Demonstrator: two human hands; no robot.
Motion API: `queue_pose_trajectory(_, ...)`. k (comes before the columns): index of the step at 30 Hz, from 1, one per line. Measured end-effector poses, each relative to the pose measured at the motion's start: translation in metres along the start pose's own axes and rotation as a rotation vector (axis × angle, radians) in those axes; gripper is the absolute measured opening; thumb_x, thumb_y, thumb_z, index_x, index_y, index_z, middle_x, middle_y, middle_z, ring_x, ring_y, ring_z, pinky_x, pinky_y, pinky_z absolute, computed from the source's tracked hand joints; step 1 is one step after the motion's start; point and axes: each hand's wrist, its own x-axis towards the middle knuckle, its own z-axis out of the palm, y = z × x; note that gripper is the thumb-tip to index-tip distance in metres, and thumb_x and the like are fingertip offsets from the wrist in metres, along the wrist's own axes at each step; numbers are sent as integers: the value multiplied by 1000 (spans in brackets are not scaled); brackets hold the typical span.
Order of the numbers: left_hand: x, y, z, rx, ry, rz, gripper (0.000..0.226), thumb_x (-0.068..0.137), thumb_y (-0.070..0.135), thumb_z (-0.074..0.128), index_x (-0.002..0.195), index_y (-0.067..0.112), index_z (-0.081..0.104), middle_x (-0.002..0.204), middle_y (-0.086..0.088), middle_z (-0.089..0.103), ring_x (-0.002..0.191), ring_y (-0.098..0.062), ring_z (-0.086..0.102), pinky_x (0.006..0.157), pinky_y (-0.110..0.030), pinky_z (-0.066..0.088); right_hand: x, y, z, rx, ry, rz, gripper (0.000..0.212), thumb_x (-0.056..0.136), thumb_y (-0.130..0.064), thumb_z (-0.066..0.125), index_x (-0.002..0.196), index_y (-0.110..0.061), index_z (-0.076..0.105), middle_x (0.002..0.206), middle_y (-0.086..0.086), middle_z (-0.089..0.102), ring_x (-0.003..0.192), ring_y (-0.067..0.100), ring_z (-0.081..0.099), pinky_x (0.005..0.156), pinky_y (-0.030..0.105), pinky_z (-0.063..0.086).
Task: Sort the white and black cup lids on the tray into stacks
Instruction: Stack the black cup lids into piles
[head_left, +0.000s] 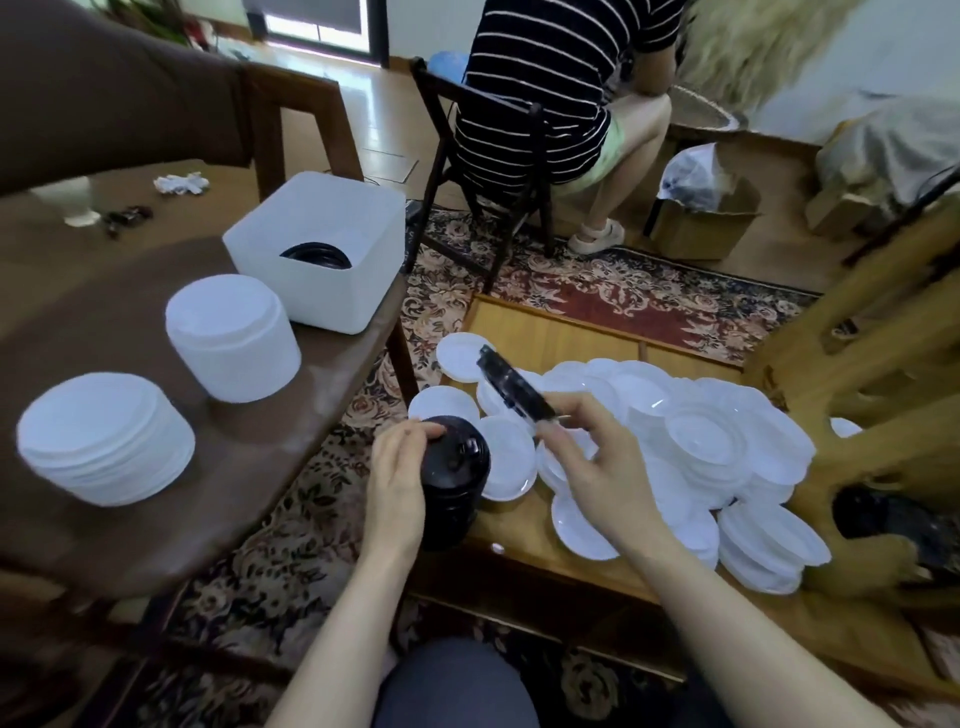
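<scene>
Stack of round black plastic cup lids (454, 483) stands upright at the near left corner of the wooden tray (540, 332). Left hand (397, 478) wraps its left side, fingers curled around the stack, thumb on the top lid.

Right hand (592, 462) pinches 1 tilted black plastic lid (511, 387) between thumb and fingertips, raised above the tray, just right of the stack and apart from it.

Loose heap of white plastic cup lids (691, 441) covers the tray's middle and right, several overlapping; some single white lids lie beside the black stack.

On the brown table (270, 452) at left: 2 stacks of white lids, 1 low (104, 436), 1 taller (231, 338). Behind them, a white square plastic bin (322, 249) with black lids inside.

Patterned carpet (597, 286) under the tray. A seated person in a striped shirt (550, 88) on a dark chair beyond.
</scene>
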Motion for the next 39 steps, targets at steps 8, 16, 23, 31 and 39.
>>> queue_pose_trajectory(8,-2,-6,-5,-52,-17,-66,36,105,11,45,138,22,55,147,4,50,139,-11,42,118,-37,33,1,0,19,876,-207,774,16,98,-13,48,98,-10,64,81,1,68,69,11,64,58,22,53)
queue_pose_trajectory(16,-5,-2,-5,-123,-75,-126,65,87,58,63,141,22,54,144,4,54,135,-12,48,117,-41,36,-2,5,35,626,-150,779,10,95,-15,58,97,-7,63,72,6,68,64,16,64,51,24,49)
queue_pose_trajectory(23,-2,-9,-5,-96,-53,-168,36,103,16,47,138,23,52,137,0,55,125,-16,51,94,-28,41,-10,9,48,287,-73,704,19,91,-24,67,106,-13,62,103,6,65,82,13,62,64,23,53)
queue_pose_trajectory(31,-1,-12,-4,-218,-100,-242,31,103,24,49,133,26,55,129,1,62,112,-10,61,87,-26,49,-14,13,58,435,-196,837,42,87,-42,69,119,-16,61,115,1,70,99,13,70,92,36,56)
queue_pose_trajectory(39,-8,-19,-13,-216,-118,-245,39,103,35,47,142,35,54,145,11,54,135,-7,47,118,-41,35,-14,18,55,450,-260,919,38,90,-50,60,119,-26,65,119,-1,68,112,18,62,104,41,47)
